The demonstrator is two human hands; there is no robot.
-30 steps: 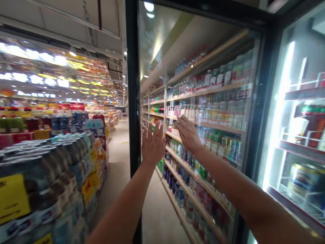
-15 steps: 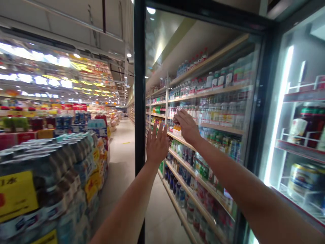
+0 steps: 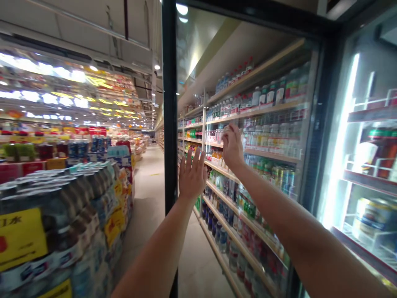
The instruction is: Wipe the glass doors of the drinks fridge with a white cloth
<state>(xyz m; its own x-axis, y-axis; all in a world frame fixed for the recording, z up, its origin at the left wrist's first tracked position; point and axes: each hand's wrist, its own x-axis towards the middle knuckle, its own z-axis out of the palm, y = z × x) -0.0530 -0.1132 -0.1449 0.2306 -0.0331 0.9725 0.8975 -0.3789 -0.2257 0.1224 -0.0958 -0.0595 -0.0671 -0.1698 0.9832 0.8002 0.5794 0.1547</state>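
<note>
A tall glass cooler door (image 3: 242,62) with a black frame (image 3: 170,103) stands swung out in front of me. My left hand (image 3: 191,176) lies flat against the glass near the frame, fingers spread and open. My right hand (image 3: 232,147) is higher and a little to the right, on or close to the glass, with fingers curled inward; nothing shows in it. Through the glass I see long shelves of bottled drinks (image 3: 263,124).
The lit cooler interior (image 3: 369,165) with wire shelves, bottles and a can is at the right. Stacked packs of bottled water (image 3: 71,215) with yellow price tags stand at the left. An aisle floor (image 3: 145,198) runs ahead between them.
My right hand has risen and moved right, its fingers curling from flat to bent. My left hand has shifted slightly right and stays flat on the glass.
</note>
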